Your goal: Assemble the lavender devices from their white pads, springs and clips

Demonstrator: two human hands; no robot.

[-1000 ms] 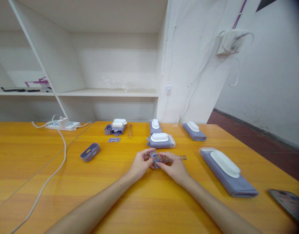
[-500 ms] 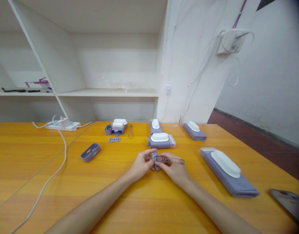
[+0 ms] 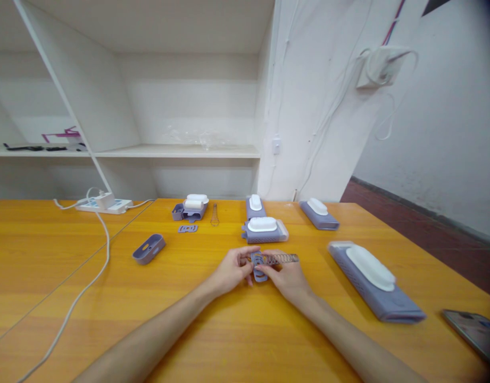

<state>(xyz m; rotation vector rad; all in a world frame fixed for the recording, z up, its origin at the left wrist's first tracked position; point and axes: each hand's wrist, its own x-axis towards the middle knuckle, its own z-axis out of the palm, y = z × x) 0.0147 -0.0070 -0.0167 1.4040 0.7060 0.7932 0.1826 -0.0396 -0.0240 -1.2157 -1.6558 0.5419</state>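
Observation:
My left hand (image 3: 237, 268) is closed on a small grey-purple plastic plate (image 3: 260, 275) with cut-outs, held above the table. The fingers of my right hand (image 3: 287, 274) pinch a coil spring (image 3: 282, 259) at the plate's face. The spring's free end points right, over the back of the right hand. Whether the spring is hooked into the plate I cannot tell, as fingers cover the joint. Beyond my hands lies a grey-purple case with a white oval top (image 3: 263, 226). A similar flat plate (image 3: 188, 229) and another spring (image 3: 215, 215) lie farther back.
An open grey-purple cap (image 3: 149, 249) lies left on the wooden table (image 3: 213, 340). Other cases stand at back left (image 3: 194, 210), back right (image 3: 320, 213) and right (image 3: 374, 282). A phone (image 3: 474, 332) is at the right edge. A power strip (image 3: 105, 205) trails a white cable (image 3: 97, 271).
The plate has turned, so more of its slotted face shows, and sits slightly lower. The spring has swung to lie more level and looks more compressed. The things on the table have not moved.

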